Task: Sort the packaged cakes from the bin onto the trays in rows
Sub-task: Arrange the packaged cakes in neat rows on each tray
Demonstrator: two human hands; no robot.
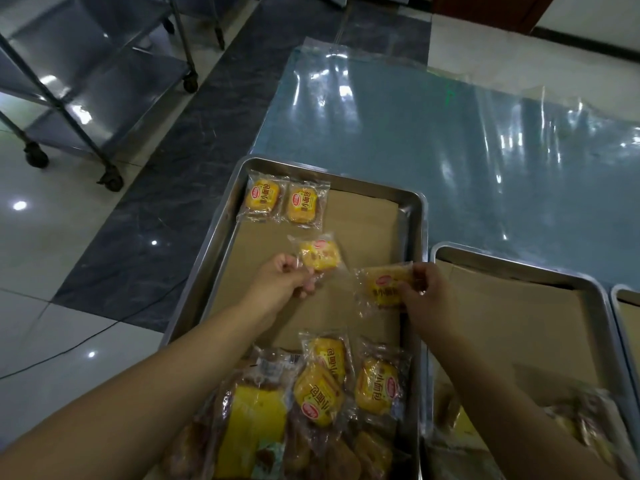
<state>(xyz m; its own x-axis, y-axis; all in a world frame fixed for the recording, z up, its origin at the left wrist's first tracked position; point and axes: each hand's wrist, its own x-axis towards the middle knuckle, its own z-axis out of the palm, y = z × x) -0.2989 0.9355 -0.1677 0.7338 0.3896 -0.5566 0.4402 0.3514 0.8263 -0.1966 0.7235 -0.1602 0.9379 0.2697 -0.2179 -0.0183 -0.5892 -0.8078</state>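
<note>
A steel tray [414, 216] lined with brown paper lies in front of me. Two wrapped yellow cakes [262, 200] [304, 204] sit side by side in its far left corner. My left hand [284, 280] pinches the wrapper edge of a third cake [319, 255], held above the tray below that row. My right hand [427, 292] grips another wrapped cake [382, 284] over the tray's right side. Several more packaged cakes [375, 384] lie heaped at the tray's near end, together with a large yellow bag [254, 427].
A second paper-lined tray [595, 296] stands to the right, with a third tray's rim [620, 306] beyond it. Clear plastic sheeting [450, 133] covers the table behind. A wheeled steel rack [86, 98] stands on the tiled floor at left, and a black cable [69, 351] runs across the floor.
</note>
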